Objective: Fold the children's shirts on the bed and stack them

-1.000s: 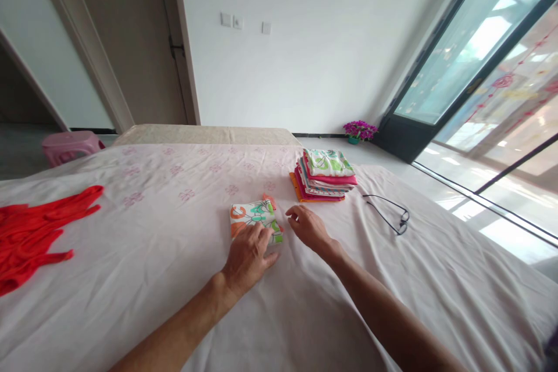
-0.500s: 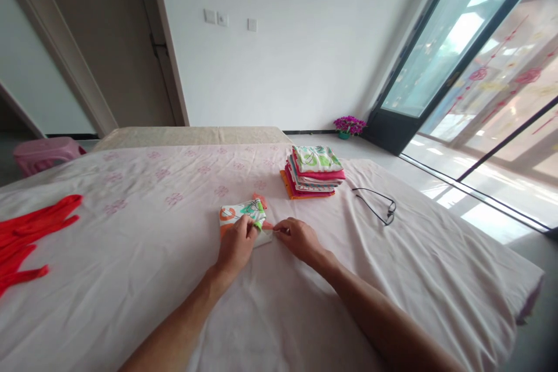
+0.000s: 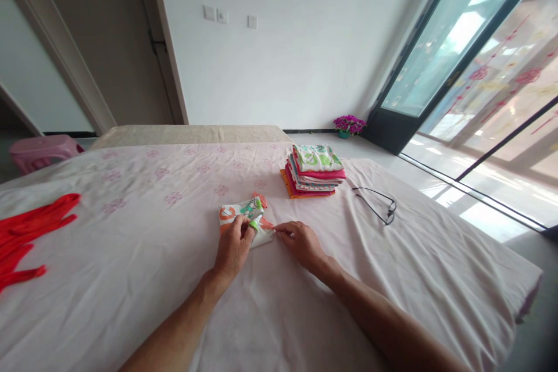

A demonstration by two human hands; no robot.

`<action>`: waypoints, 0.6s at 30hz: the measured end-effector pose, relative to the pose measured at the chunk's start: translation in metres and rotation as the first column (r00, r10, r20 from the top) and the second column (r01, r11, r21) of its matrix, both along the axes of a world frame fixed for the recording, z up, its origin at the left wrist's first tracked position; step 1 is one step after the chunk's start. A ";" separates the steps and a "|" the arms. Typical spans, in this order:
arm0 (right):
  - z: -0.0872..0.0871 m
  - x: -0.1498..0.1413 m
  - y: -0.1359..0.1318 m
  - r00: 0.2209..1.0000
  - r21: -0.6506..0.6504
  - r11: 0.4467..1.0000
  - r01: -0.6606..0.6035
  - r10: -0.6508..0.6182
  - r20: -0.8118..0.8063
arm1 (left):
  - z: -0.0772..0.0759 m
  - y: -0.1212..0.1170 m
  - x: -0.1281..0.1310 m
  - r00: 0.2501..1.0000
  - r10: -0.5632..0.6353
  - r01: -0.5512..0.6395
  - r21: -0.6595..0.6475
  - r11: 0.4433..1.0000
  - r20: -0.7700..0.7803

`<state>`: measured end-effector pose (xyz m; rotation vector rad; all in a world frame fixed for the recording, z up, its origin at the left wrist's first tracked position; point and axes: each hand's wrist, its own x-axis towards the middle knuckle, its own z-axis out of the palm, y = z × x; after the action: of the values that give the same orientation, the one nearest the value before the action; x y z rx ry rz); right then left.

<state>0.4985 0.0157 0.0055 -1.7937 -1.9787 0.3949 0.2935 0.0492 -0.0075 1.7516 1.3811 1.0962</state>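
A small folded cloth [image 3: 233,210], white with orange and green print, lies on the pale pink bedsheet [image 3: 279,314]. Its upper edge is turned up, and an orange part sticks out at the top and right. My left hand [image 3: 235,244] grips the cloth near its middle, thumb and fingers pinched together and covering part of the print. At the lower right corner, my right hand [image 3: 300,242] pinches the cloth's tip between thumb and forefinger. Behind the hands and to the right stands a neat stack of folded cloths [image 3: 314,173], a green-and-white one on top.
Eyeglasses [image 3: 387,209] lie on the sheet to the right. Red fabric [image 3: 39,226] spreads at the left edge. Beyond the bed are a pink stool [image 3: 47,148], a pot of purple flowers [image 3: 349,125] and a glass door [image 3: 418,70].
My left hand has shifted slightly left on the cloth, baring more of the turned-up edge. The right hand stays at the corner, which reaches slightly farther right.
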 end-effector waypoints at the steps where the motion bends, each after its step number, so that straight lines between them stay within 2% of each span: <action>1: -0.001 0.000 0.000 1.000 0.005 1.000 -0.005 0.005 0.008 | 0.000 0.000 0.000 1.000 0.000 0.000 0.001 1.000 -0.003; 9: 0.000 -0.006 -0.003 0.990 0.057 0.990 -0.129 0.126 0.062 | -0.001 0.000 0.000 1.000 0.004 -0.004 -0.015 1.000 -0.001; 18: 0.006 -0.015 -0.006 0.965 0.068 0.979 -0.191 0.175 0.196 | -0.006 0.000 -0.001 0.999 0.003 -0.004 0.012 1.000 0.053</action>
<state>0.4835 0.0095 0.0113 -1.6534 -2.2665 0.1971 0.2929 0.0492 -0.0139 1.7171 1.3487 1.1469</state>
